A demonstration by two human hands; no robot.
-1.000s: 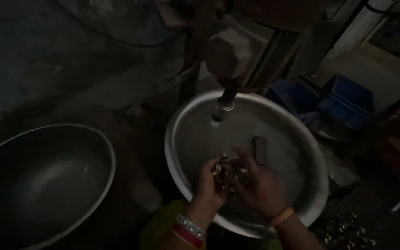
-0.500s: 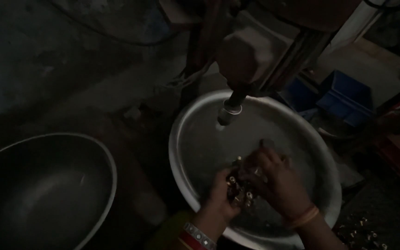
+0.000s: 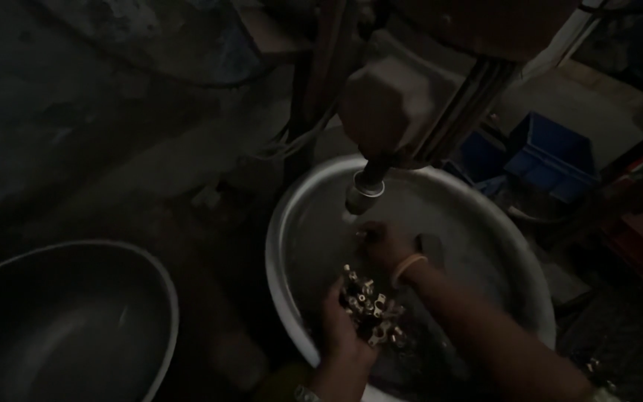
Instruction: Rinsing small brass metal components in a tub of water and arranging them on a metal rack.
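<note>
**Hands over the metal basin, one full of brass pieces**

The left hand (image 3: pixel 345 320) is cupped palm up and closed loosely around a heap of small, shiny brass-coloured metal fittings (image 3: pixel 370 313), which pile up against its fingers and spill a little toward the right. It hovers over the near part of a wide, round, silver-grey metal basin (image 3: pixel 292 223). The right hand (image 3: pixel 382 244) is apart from the left, reaching farther into the basin toward the spot just below a short cylindrical metal spindle (image 3: pixel 362 192); an orange band circles its wrist. In the dim light it cannot be told whether its fingers pinch one of the fittings or are merely curled. A small dark rectangular block (image 3: pixel 432 249) lies on the basin floor just beside the right wrist.

The spindle hangs from a blocky grey machine head (image 3: pixel 388 112), which stands above the far rim of the basin on a dark upright frame. To the left, well apart, sits a second large round metal bowl (image 3: pixel 68 327) on the dark, grimy floor. Behind the basin to the right stand blue plastic crates (image 3: pixel 552 156), and a few more brass-coloured pieces lie scattered at the lower right corner.
</note>
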